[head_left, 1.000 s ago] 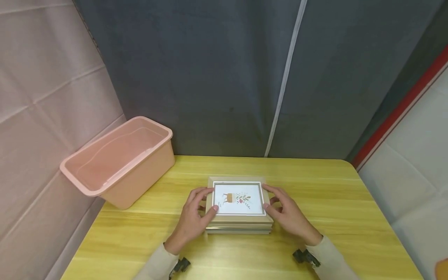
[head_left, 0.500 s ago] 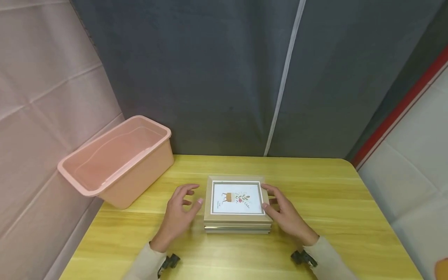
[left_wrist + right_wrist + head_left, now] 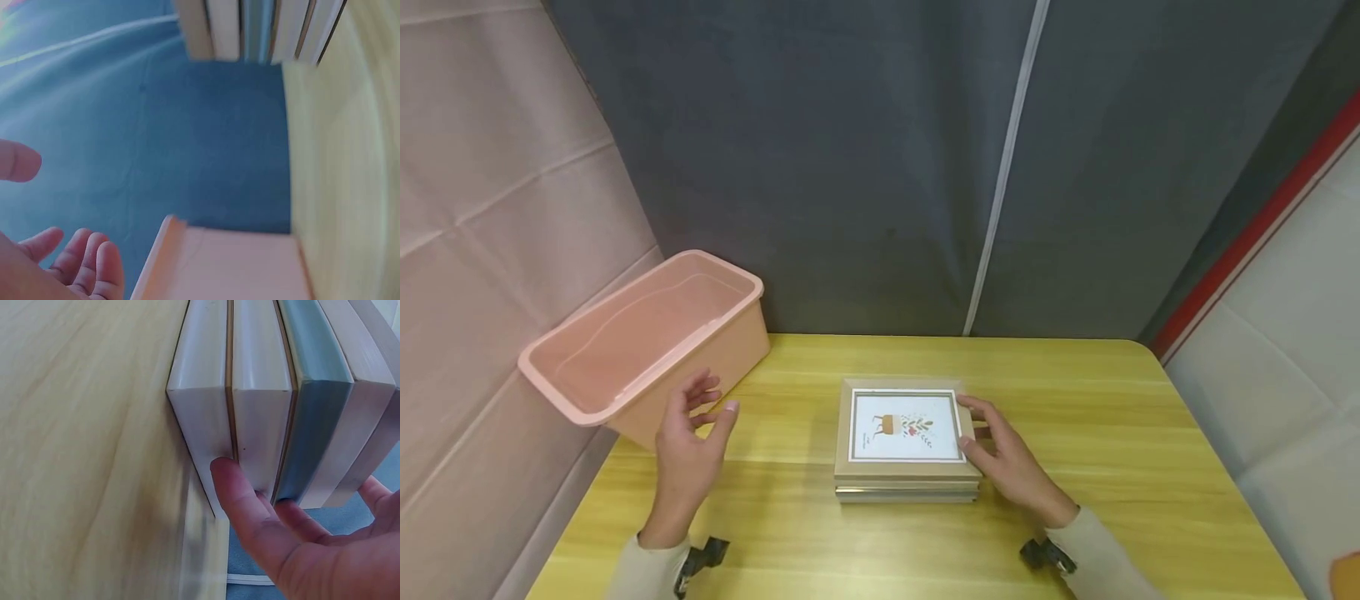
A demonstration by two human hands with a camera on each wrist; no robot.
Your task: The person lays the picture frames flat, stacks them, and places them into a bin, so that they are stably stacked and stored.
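A stack of several picture frames lies flat on the table. On top is a light wood-toned picture frame around a flower drawing with a white border. In the right wrist view the stacked frame edges are whitish, with a blue-green frame among them. My right hand rests against the stack's right side, fingertips touching the frame edges. My left hand is off the stack, raised in front of the pink bin, holding nothing; its fingers are loosely bent and thumb apart.
A pink plastic bin stands at the table's left back, by the light wall covering. A dark curtain hangs behind the yellow wood-grain table. An orange object shows at the lower right edge.
My left hand has let go of the stack's left side and moved left toward the pink bin. My right hand has stayed at the stack's right side.
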